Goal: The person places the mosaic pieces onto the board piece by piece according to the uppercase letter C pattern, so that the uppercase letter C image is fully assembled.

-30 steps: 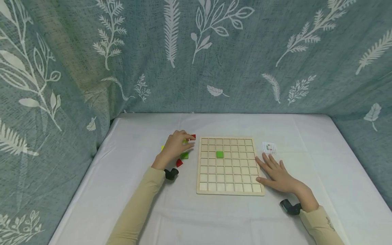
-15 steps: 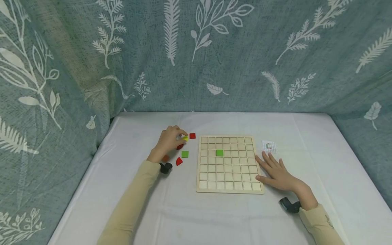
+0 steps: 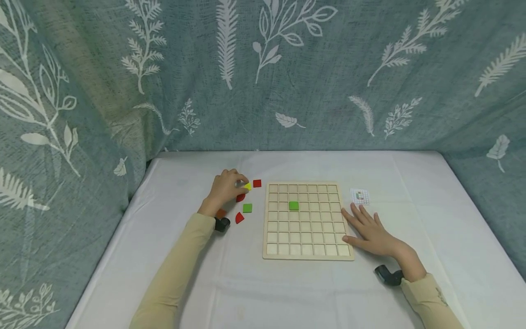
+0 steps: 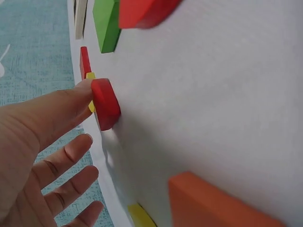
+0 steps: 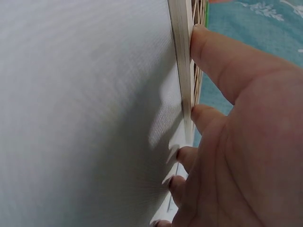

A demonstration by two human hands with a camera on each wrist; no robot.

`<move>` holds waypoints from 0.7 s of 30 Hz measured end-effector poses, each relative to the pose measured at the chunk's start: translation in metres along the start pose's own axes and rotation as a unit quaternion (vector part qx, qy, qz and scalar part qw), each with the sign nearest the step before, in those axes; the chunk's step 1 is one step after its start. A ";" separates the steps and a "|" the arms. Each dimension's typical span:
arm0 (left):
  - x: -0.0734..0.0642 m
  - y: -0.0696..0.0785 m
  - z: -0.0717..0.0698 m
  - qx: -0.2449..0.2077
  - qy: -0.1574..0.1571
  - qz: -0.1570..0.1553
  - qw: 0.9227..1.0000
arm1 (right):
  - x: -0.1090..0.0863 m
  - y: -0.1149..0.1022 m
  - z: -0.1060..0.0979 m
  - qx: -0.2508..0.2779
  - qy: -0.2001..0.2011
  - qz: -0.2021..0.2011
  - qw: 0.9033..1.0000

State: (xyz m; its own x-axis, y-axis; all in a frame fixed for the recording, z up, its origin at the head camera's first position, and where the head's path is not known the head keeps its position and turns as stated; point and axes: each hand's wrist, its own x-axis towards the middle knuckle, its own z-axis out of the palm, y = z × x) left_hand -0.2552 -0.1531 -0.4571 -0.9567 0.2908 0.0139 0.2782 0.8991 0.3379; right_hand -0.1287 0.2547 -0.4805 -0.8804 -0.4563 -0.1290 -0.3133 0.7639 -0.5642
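One yellow piece (image 3: 248, 186) pinched in left fingers (image 4: 61, 108); cloth gap (image 3: 257, 228) left of board (image 3: 307, 227); right fingers (image 3: 354, 221) spread, touching right edge.

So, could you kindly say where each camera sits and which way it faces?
Head: on the head, facing forward and down at the board; left hand, right hand and sleeves show.
Left wrist: on that wrist, facing a red piece and orange piece; left hand shows.
Right wrist: on that wrist, facing white cloth and the board's edge; right hand shows.
Head and right wrist share the board.
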 end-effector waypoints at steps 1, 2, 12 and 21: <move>0.000 0.000 0.000 0.001 0.000 0.000 1.000 | 0.000 -0.001 0.000 0.000 0.000 -0.001 1.000; 0.000 0.000 0.000 0.002 0.000 0.000 1.000 | 0.000 -0.001 0.000 -0.001 -0.001 0.000 1.000; 0.002 0.004 0.000 0.011 -0.008 -0.011 1.000 | 0.000 -0.002 -0.001 -0.006 0.000 0.006 1.000; 0.000 0.006 0.000 0.013 0.001 -0.013 1.000 | 0.001 0.000 0.001 -0.007 -0.003 0.011 1.000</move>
State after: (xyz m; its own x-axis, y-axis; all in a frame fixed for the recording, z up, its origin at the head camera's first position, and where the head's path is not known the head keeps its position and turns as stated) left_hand -0.2537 -0.1472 -0.4551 -0.9638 0.2667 0.0081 0.2558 0.9147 0.3128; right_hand -0.1288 0.2539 -0.4811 -0.8853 -0.4419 -0.1452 -0.2988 0.7795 -0.5505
